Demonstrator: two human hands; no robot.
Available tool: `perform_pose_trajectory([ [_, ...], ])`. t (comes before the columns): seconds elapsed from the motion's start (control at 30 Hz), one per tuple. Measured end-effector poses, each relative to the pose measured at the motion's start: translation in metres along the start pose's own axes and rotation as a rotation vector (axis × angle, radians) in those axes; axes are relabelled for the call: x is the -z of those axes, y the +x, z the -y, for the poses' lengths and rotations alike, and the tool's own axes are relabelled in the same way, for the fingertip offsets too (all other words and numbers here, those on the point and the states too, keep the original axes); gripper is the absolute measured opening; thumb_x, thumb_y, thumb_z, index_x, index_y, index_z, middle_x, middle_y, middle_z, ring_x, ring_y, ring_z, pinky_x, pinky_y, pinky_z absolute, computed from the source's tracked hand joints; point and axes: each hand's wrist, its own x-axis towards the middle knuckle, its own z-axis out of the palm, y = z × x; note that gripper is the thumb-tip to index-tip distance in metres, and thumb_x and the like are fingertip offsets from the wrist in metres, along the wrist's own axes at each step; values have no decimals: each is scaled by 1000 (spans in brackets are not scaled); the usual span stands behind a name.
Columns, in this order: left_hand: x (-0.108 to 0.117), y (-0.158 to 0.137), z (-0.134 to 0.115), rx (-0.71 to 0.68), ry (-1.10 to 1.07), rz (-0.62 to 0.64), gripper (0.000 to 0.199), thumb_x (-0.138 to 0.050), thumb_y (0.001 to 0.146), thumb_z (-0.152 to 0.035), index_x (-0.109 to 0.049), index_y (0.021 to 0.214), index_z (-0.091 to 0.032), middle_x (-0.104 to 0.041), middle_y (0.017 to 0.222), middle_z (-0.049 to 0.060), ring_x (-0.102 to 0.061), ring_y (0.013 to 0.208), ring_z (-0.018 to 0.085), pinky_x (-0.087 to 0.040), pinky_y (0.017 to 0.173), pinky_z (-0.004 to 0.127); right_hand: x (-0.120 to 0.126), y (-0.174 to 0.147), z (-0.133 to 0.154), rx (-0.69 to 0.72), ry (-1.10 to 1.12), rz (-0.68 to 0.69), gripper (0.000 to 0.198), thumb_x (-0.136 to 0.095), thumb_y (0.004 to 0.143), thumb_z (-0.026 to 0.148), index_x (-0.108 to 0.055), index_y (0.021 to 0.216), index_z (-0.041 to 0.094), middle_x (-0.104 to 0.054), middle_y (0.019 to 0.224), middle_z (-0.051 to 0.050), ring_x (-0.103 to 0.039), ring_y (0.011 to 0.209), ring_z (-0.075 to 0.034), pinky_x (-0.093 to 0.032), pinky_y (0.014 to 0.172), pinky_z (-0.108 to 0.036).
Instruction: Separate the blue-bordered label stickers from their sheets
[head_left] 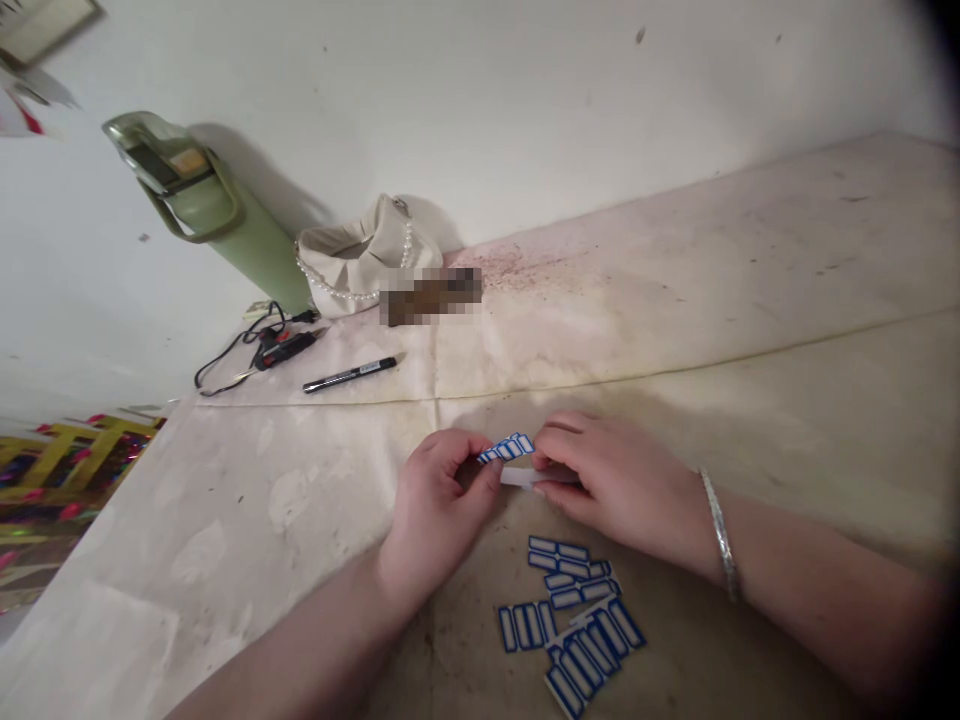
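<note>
Several blue-bordered white label stickers (511, 447) are pinched in my left hand (450, 485), fanned slightly at its fingertips. My right hand (600, 475), with a silver bracelet on the wrist, has its thumb and fingers closed on a whitish translucent strip (517, 477). This strip reaches across to my left thumb; its right part is hidden by my right fingers. Below the hands, on the table, lies a loose pile of more blue-bordered label stickers (585, 650), overlapping at different angles.
A black pen (349, 375) lies beyond my left hand. Behind it are a black corded tool (285, 350), a green bottle (240, 235), a cream pouch with pearls (352, 260) and a blurred-out brown object (427, 297). The wall bounds the cloth-covered table (675, 330).
</note>
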Motion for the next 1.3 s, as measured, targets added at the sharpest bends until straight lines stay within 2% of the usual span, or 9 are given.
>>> perform_pose_trajectory([
  [0.37, -1, -1, 1, -27, -1, -22, 7, -57, 79, -20, -63, 82, -19, -64, 75, 2, -58, 73, 16, -44, 64, 27, 0, 0, -1, -5, 3, 15, 4, -59, 79, 20, -57, 76, 17, -56, 81, -2, -50, 72, -15, -34, 62, -27],
  [1.3, 1, 0, -3, -13, 6, 13, 9, -56, 79, -21, -64, 83, -19, -64, 76, 3, -59, 74, 17, -46, 64, 29, -1, -1, -3, 14, 4, 0, 7, -60, 79, 22, -56, 75, 18, -54, 80, -1, -49, 73, -16, -34, 63, -27],
])
